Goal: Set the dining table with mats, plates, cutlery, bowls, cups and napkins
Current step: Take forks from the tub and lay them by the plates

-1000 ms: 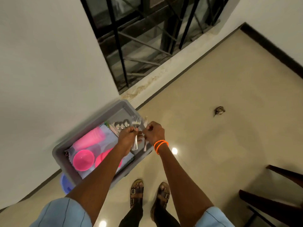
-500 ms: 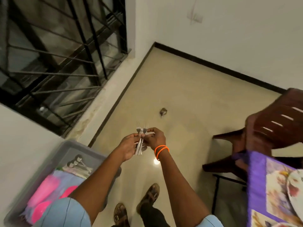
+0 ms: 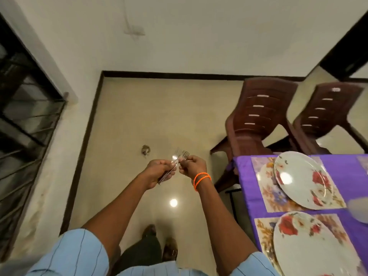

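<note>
Left hand (image 3: 158,172) is gripping the forks (image 3: 175,160) by their handles over the floor (image 3: 159,116); right hand (image 3: 194,166) is pinching them near the tines, apparently one fork apart. Plates (image 3: 300,179) are lying on mats (image 3: 266,188) on the table (image 3: 342,168), right.

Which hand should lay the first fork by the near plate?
Right, probably. The right hand already pinches a fork and is on the table side; the left hand holds the remaining forks.
</note>
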